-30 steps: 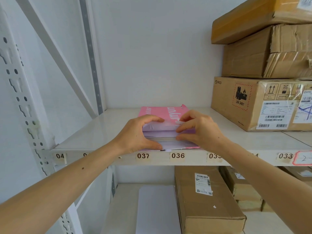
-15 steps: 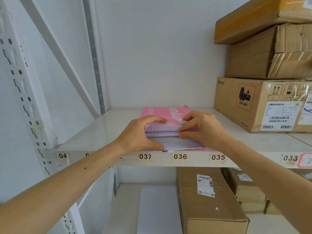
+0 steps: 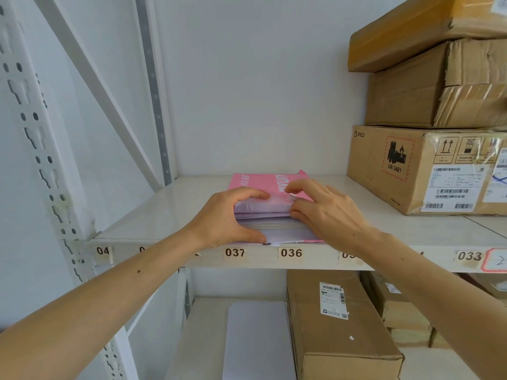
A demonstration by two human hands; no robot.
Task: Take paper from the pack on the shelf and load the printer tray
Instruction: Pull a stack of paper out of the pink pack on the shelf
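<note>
A pink paper pack lies flat at the front of the white shelf, its near end torn open so the white sheets show. My left hand clamps the pack's left front corner, fingers on top and thumb under the stack. My right hand is at the right front corner, thumb pressed against the sheets' edge, fingers lifted and spread over the wrapper. No printer is in view.
Stacked cardboard boxes fill the shelf's right side, close to my right hand. The shelf edge carries number labels. Below, a white sheet stack lies beside more boxes. A perforated upright stands at left.
My right hand's fingers have lifted off the wrapper and spread apart; before they lay curled on the pack. My left hand keeps the same hold.
</note>
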